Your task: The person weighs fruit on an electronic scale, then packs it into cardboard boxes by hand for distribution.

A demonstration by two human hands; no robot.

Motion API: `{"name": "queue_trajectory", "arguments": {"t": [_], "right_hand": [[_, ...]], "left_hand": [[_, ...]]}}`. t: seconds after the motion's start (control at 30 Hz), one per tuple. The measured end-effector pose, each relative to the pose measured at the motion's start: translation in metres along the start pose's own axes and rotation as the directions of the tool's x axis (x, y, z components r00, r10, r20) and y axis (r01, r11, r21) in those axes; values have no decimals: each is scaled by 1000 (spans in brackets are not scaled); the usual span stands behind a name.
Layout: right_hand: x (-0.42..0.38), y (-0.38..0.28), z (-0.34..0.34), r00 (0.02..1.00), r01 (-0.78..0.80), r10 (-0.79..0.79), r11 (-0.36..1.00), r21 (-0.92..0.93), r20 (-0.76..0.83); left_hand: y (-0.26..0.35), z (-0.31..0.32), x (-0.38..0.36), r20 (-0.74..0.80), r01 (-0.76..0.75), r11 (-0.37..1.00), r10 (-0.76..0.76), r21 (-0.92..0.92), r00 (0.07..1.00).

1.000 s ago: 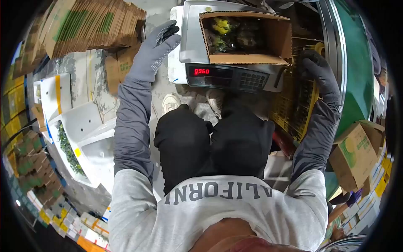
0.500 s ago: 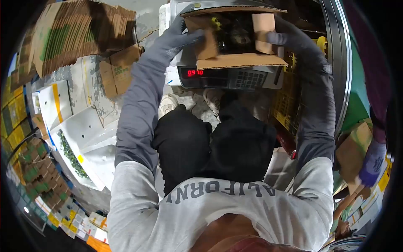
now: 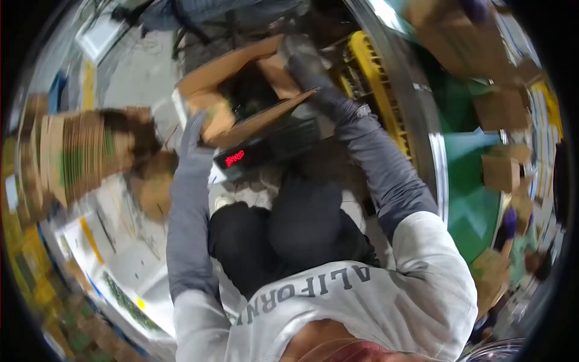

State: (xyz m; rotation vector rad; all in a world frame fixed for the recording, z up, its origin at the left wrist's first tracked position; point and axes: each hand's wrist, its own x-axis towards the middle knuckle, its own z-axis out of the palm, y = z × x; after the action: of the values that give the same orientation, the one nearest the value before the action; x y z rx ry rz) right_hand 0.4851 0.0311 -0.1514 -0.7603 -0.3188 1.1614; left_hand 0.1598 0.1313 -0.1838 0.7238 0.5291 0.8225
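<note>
Left hand: the left hand [image 3: 194,130], in a grey glove, lies on the left side of the box [image 3: 241,90]. The picture is blurry here, so I cannot tell how tight the fingers are closed.
Right hand: the right hand [image 3: 304,63], also in a grey glove, is on the right side of the box. It seems to press a flap, but I cannot tell how far it is closed.
Box: a brown cardboard box, tilted, far from the person and between both hands. Its flaps look partly folded in. Something dark is inside.
Scale: the scale [image 3: 265,148] sits just under the box, with red glowing numbers on its front.
Knees: the person's dark knees [image 3: 283,235] are near, below the scale.
Flat boxes: a stack of flat boxes [image 3: 78,157] stands on the left.
Yellow crate: a yellow crate [image 3: 377,84] is just to the right of the right arm.
Green wall: a green wall [image 3: 470,181] with a shiny rim curves on the right.
Other boxes: more brown boxes [image 3: 500,172] lie far right, blurry.
</note>
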Motion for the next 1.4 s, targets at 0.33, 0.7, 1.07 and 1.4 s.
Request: {"name": "queue_trajectory", "arguments": {"t": [0.33,0.7,1.07,1.4], "right_hand": [[-187,-46,-52,907,-389,374,920,-46,-192],[-228,-26,-121,913,-327,364,923,202,-185],[-196,-18,-59,901,-432,421,895,-111,-108],[-124,25,-25,761,-648,643,748,-144,-88]], "left_hand": [[3,263,9,242,304,951,-284,-50,928],[-139,455,42,156,39,611,-263,790,952],[21,12,2,-498,294,901,-105,318,861],[36,-207,-128,-960,724,630,206,279,190]]}}
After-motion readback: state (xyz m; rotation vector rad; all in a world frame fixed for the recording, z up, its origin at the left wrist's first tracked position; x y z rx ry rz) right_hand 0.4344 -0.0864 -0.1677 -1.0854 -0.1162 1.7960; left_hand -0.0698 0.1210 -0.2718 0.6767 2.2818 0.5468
